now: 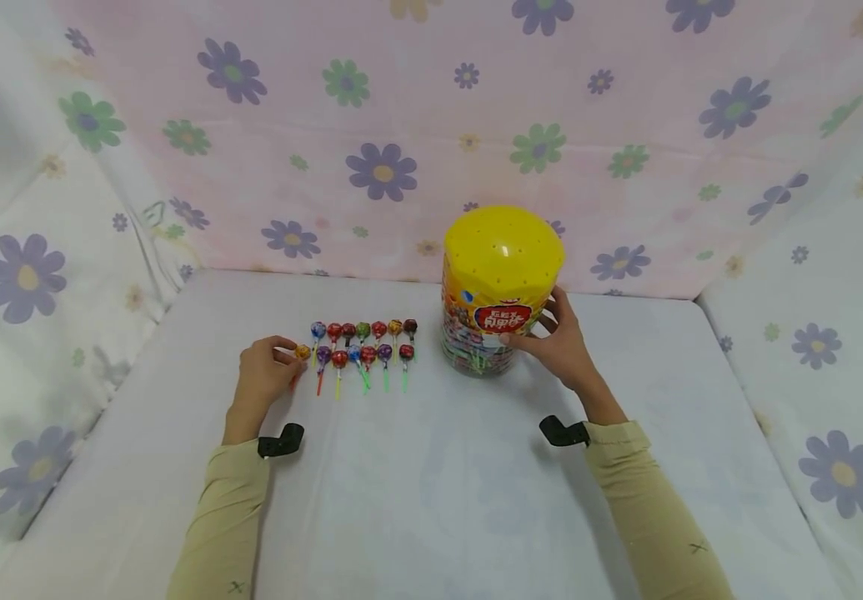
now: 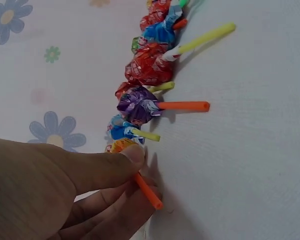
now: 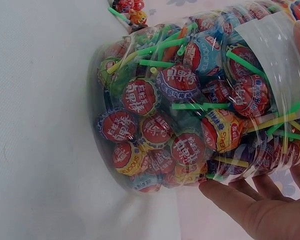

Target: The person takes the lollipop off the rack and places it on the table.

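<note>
My left hand (image 1: 264,377) pinches a lollipop in a yellow-orange wrapper (image 1: 302,352) at the left end of the front row. In the left wrist view its orange stick (image 2: 149,192) points out past the thumb. Beside it, a purple lollipop (image 2: 139,105) and a red lollipop (image 2: 150,65) lie with their sticks toward the near side. My right hand (image 1: 562,346) holds the side of a clear plastic jar (image 1: 479,354) with a yellow lid (image 1: 504,246), thumb in front and fingers behind. Many wrapped lollipops (image 3: 155,130) show through the jar's wall.
Two rows of lollipops (image 1: 363,330) lie on the white table (image 1: 401,500), left of the jar. Flowered cloth (image 1: 431,125) hangs as a wall behind the table and at both sides. Black wrist cameras (image 1: 281,442) are strapped at both cuffs.
</note>
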Available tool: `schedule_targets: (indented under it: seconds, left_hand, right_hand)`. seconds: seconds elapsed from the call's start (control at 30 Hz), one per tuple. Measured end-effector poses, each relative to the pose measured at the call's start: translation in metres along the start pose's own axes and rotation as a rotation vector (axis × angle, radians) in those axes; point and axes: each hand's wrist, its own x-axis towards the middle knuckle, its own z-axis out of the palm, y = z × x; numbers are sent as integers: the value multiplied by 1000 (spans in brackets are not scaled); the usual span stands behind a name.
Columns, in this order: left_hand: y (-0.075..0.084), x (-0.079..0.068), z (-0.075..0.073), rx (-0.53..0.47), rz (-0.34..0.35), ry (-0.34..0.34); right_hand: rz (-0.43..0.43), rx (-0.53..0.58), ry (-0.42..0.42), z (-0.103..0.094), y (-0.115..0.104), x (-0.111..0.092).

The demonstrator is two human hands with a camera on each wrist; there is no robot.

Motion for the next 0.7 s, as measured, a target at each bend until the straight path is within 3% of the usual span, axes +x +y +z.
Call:
schedule_targets:
  seconds: [0.3, 0.53, 0.63, 0.7]
  left_hand:
    - [-3, -5, 2, 17, -2, -24]
    - [2, -7, 1, 41, -43, -31]
    - [7, -11, 1, 55, -28, 5]
    - [12, -15, 4, 17, 42, 70]
  right_hand:
    - [-26, 15, 0, 2, -1, 0]
    - [-14, 16, -11, 4, 0, -1]
    - [18, -51, -35, 6, -2, -6]
    - [41, -163, -43, 7, -2, -12]
